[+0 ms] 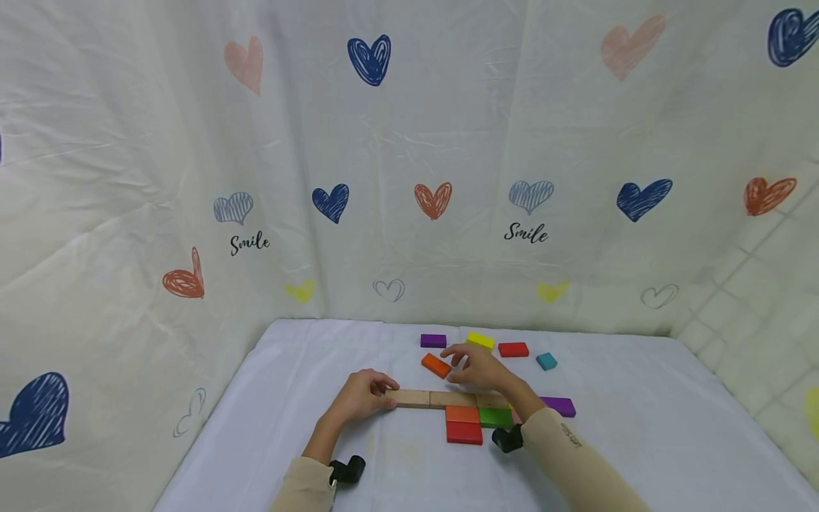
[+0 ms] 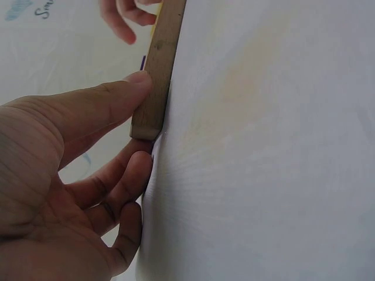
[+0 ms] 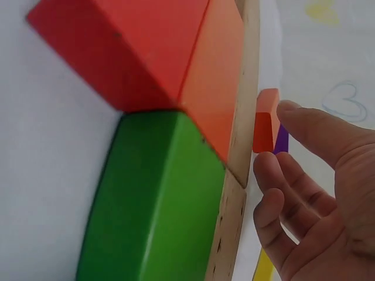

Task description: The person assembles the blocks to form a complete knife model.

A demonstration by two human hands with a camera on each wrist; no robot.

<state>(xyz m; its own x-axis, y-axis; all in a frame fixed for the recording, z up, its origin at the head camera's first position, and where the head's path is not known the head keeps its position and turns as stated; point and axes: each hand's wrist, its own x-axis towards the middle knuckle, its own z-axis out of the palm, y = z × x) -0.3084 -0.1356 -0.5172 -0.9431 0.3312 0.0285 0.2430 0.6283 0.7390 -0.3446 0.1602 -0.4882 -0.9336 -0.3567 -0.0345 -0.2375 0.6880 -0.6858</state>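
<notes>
Three plain wooden blocks lie end to end in a row. My left hand (image 1: 363, 395) is at the row's left end and pinches the end wooden block (image 1: 411, 398); in the left wrist view its thumb (image 2: 120, 99) lies along that wooden block (image 2: 158, 76). My right hand (image 1: 476, 366) hovers behind the row, fingers loosely bent with nothing between them. Just left of its fingertips lies a loose orange block (image 1: 436, 365), which the right wrist view shows close to the thumb. Against the row's near side sit another orange block (image 1: 462, 414), a red block (image 1: 463, 433) and a green block (image 1: 495, 417).
Along the back of the white-clothed table (image 1: 243, 441) lie a purple block (image 1: 433, 340), a yellow block (image 1: 480, 340), a red block (image 1: 513, 349) and a teal block (image 1: 547, 361). Another purple block (image 1: 559, 406) is beyond the right forearm. A heart-printed curtain (image 1: 461, 284) hangs behind.
</notes>
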